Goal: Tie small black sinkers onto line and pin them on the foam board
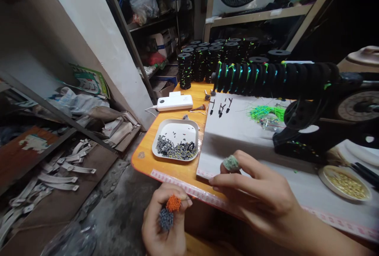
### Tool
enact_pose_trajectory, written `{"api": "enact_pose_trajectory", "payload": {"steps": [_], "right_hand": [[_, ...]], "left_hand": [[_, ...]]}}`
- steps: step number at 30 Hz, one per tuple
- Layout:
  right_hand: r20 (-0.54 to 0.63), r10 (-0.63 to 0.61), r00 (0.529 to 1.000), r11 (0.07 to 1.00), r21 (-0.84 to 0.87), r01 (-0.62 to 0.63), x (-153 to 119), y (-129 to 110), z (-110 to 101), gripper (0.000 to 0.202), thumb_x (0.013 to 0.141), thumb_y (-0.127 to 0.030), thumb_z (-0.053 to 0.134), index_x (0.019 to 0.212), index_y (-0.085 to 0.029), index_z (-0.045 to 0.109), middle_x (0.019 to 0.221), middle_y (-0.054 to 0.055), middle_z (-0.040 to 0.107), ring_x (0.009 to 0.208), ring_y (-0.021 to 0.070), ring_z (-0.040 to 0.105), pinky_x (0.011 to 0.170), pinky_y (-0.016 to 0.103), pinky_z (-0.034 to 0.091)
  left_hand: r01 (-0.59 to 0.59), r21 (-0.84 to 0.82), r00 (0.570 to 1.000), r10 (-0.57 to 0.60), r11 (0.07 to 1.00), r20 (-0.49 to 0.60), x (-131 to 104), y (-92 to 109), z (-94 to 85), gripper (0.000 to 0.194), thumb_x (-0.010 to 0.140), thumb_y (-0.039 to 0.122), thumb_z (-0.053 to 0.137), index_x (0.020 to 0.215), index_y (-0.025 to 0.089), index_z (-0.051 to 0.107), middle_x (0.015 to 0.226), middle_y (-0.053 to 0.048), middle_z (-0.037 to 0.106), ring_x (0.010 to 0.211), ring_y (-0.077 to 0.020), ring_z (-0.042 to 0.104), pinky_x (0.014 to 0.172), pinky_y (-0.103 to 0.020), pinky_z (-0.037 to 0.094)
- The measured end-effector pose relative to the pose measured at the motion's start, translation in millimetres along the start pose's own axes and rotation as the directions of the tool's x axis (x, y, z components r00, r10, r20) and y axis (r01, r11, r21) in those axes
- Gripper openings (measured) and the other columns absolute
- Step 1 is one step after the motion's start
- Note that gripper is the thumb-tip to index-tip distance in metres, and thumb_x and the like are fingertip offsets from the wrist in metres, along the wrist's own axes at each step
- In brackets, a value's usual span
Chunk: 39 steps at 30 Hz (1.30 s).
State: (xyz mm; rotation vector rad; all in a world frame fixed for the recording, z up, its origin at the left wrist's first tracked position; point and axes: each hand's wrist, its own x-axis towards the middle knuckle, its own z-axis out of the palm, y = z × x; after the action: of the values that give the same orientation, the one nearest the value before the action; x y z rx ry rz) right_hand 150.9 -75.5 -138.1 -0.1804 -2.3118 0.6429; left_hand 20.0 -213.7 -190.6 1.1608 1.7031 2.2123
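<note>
My left hand (164,224), in front of the table edge, is closed around two tight bundles of thin strands seen end-on. One is an orange bundle (173,203), the other a grey bundle (166,219). Its thumb and index fingertip meet around something thin that I cannot make out. My right hand (260,189) hovers by the near edge of the white board (245,145), fingers apart, with nothing visible in them. A green wrap (231,163) covers one of its fingers. Beyond my left hand a white tray (174,123) holds many small dark and yellowish pieces.
A black machine (314,125) carries a row of black spools (251,78) with green threads. More wound spools (201,62) stand behind. Green strands (266,112) and a dish of golden beads (345,183) lie on the board. A white power strip (174,102) sits left; a measuring tape (189,189) edges the table.
</note>
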Motion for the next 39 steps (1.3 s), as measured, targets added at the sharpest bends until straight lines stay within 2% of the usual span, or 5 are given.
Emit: {"api": "enact_pose_trajectory", "payload": {"steps": [7,26,31,35,39], "right_hand": [[0.057,0.063,0.996,0.993,0.099,-0.069,-3,1,0,0.025,0.088,-0.004,0.051,0.097,-0.020,0.069,0.075,0.004,0.049,0.065,0.0146,0.050,0.054,0.024,0.040],[0.037,0.127,0.991,0.959,0.252,-0.132,1,-6,3,0.012,0.085,-0.008,0.063,0.086,-0.016,0.073,0.070,0.002,0.052,0.066,0.0127,0.049,0.056,0.023,0.036],[0.028,0.132,0.991,0.971,0.199,-0.135,1,-1,0,0.012,0.083,-0.006,0.057,0.081,-0.014,0.065,0.071,0.001,0.048,0.063,0.0115,0.047,0.052,0.023,0.034],[-0.017,0.153,0.988,0.981,0.124,-0.150,4,7,-6,0.011,0.084,-0.006,0.056,0.082,-0.016,0.061,0.074,0.001,0.048,0.064,0.0120,0.048,0.054,0.024,0.037],[-0.021,0.139,0.990,0.983,0.123,-0.135,7,8,-11,0.011,0.085,-0.007,0.055,0.083,-0.017,0.058,0.071,-0.001,0.047,0.063,0.0111,0.046,0.056,0.024,0.036]], "left_hand": [[0.050,-0.008,0.995,-0.051,0.999,-0.083,-3,3,12.0,0.016,0.091,0.027,0.062,0.076,0.021,0.061,0.064,0.002,0.057,0.063,-0.0128,0.053,0.063,-0.026,0.040],[0.027,0.029,1.000,-0.027,0.999,-0.015,-2,9,35.8,0.012,0.092,0.025,0.060,0.080,0.021,0.059,0.071,0.002,0.058,0.067,-0.0119,0.053,0.065,-0.023,0.042],[-0.032,0.079,0.999,0.034,0.996,-0.021,4,-3,20.8,0.008,0.090,0.018,0.061,0.083,0.022,0.062,0.074,0.002,0.061,0.070,-0.0122,0.056,0.067,-0.023,0.045],[0.050,0.208,0.992,-0.024,0.977,-0.127,29,-10,-3.7,0.005,0.090,0.018,0.063,0.087,0.023,0.061,0.074,0.004,0.063,0.068,-0.0119,0.058,0.066,-0.022,0.047],[-0.081,0.556,0.957,-0.091,0.827,0.274,80,-11,-7.5,0.003,0.087,0.024,0.065,0.090,0.022,0.064,0.075,0.002,0.069,0.065,-0.0150,0.062,0.059,-0.024,0.045]]}}
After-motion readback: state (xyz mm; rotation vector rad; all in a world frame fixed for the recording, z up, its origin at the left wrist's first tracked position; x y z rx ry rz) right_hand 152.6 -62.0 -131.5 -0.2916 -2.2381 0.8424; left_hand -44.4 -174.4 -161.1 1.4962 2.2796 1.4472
